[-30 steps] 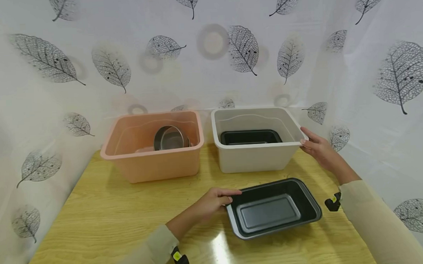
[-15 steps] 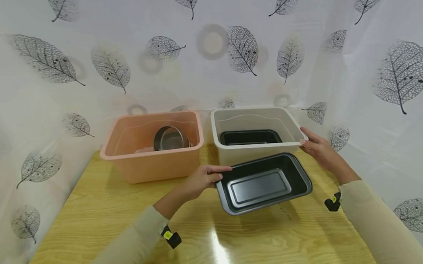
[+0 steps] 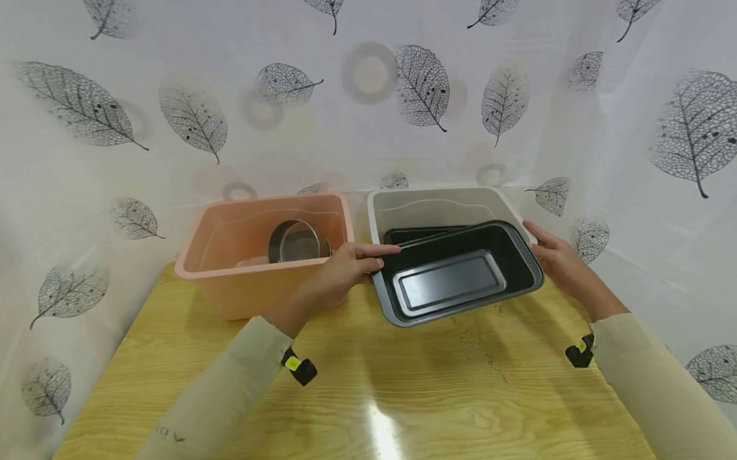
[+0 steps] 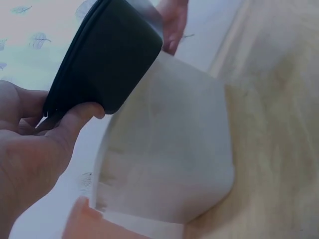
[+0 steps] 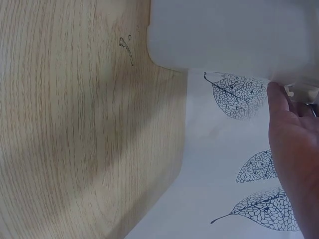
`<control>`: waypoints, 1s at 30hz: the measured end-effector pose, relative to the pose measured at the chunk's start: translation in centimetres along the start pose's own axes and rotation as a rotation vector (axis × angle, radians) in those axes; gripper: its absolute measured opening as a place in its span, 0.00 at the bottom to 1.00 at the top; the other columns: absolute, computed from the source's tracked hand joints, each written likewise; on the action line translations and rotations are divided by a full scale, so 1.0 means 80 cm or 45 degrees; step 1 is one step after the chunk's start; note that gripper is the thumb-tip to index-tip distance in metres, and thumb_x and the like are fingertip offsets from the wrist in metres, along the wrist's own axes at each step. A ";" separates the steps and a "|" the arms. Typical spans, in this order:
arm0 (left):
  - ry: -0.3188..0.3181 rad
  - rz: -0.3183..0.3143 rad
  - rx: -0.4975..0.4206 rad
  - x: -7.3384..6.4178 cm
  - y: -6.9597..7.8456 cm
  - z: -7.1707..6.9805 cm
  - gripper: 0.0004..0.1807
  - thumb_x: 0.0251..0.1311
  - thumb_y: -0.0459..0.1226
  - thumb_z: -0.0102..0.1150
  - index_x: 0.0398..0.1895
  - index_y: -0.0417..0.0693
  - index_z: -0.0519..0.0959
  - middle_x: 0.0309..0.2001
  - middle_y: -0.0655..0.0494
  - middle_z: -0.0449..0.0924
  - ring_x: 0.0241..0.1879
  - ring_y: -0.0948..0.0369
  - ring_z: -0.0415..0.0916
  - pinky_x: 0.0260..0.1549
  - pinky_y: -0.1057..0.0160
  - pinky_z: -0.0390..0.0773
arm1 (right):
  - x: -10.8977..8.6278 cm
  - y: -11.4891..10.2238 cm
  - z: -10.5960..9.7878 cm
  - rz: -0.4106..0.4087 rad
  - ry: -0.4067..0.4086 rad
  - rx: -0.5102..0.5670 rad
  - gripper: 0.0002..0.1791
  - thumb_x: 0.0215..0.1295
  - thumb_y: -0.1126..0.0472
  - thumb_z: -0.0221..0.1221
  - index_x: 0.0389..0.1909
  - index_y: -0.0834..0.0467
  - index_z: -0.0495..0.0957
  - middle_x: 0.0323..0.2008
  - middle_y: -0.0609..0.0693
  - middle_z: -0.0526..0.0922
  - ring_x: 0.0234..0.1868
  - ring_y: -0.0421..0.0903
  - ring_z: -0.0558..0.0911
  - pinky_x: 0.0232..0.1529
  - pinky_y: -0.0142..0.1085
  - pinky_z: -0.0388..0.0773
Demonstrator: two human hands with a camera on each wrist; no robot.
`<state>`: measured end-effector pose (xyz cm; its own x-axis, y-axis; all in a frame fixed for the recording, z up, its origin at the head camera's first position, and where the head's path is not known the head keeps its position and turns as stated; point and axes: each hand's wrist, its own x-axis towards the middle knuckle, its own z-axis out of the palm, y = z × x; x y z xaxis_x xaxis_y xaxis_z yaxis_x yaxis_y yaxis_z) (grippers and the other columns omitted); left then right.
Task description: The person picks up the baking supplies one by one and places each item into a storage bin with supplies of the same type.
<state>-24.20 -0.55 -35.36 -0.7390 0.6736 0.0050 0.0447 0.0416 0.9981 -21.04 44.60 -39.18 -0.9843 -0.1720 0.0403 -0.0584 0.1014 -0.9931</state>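
Observation:
A dark rectangular loaf pan (image 3: 451, 281) is pinched at its left rim by my left hand (image 3: 339, 272), thumb on one side and fingers on the other. The pan is raised off the table and overlaps the front of the white bin (image 3: 447, 198). In the left wrist view, the pan's dark outside (image 4: 109, 55) shows above the bin's wall (image 4: 169, 144). My right hand (image 3: 558, 266) grips the bin's right rim. Inside the bin lies another dark pan (image 3: 415, 235), partly hidden by the lifted one.
To the left stands a peach bin (image 3: 241, 294) holding round metal tins (image 3: 300, 245). Both bins rest on a wooden table (image 3: 462, 397), against a white leaf-printed sheet (image 3: 364, 141). My left forearm crosses in front of the peach bin.
My left hand has lifted the loaf pan up and away from me, from over the table to the white bin's front edge. The right hand has stayed on the bin's rim.

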 end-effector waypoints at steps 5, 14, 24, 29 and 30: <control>0.052 -0.009 0.114 0.018 0.015 -0.011 0.20 0.74 0.33 0.50 0.64 0.55 0.80 0.31 0.63 0.70 0.24 0.64 0.58 0.28 0.68 0.67 | 0.002 0.000 0.001 -0.005 0.012 -0.011 0.39 0.80 0.61 0.47 0.81 0.60 0.35 0.81 0.60 0.34 0.57 0.20 0.73 0.55 0.19 0.76; 0.069 -0.002 0.065 0.051 0.043 -0.031 0.21 0.76 0.30 0.46 0.67 0.51 0.77 0.34 0.62 0.64 0.25 0.61 0.52 0.35 0.63 0.70 | 0.005 0.002 0.000 -0.048 -0.013 -0.005 0.40 0.80 0.64 0.47 0.80 0.63 0.34 0.80 0.62 0.26 0.58 0.21 0.74 0.58 0.21 0.75; 0.150 -0.038 0.125 0.086 0.057 -0.054 0.21 0.77 0.33 0.47 0.65 0.58 0.79 0.74 0.58 0.65 0.67 0.60 0.69 0.63 0.56 0.77 | 0.005 0.003 -0.002 0.005 0.003 -0.065 0.41 0.80 0.60 0.49 0.81 0.60 0.35 0.80 0.62 0.26 0.73 0.37 0.65 0.63 0.24 0.73; 0.145 -0.016 0.145 0.106 0.059 -0.061 0.21 0.77 0.33 0.46 0.66 0.57 0.78 0.75 0.60 0.64 0.71 0.60 0.63 0.67 0.52 0.74 | 0.004 0.000 -0.002 0.045 0.027 -0.109 0.42 0.79 0.57 0.50 0.81 0.58 0.35 0.80 0.63 0.27 0.78 0.49 0.57 0.63 0.24 0.72; 0.140 -0.012 0.138 0.110 0.059 -0.062 0.21 0.77 0.32 0.46 0.66 0.56 0.78 0.74 0.59 0.66 0.66 0.59 0.67 0.65 0.53 0.75 | 0.004 0.000 -0.001 0.040 0.026 -0.093 0.42 0.79 0.58 0.50 0.81 0.59 0.35 0.79 0.64 0.27 0.76 0.46 0.61 0.63 0.24 0.72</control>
<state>-33.80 1.94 -30.33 -0.8089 0.5879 0.0081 0.1050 0.1310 0.9858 -21.35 44.64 -39.15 -0.9889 -0.1479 0.0125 -0.0389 0.1773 -0.9834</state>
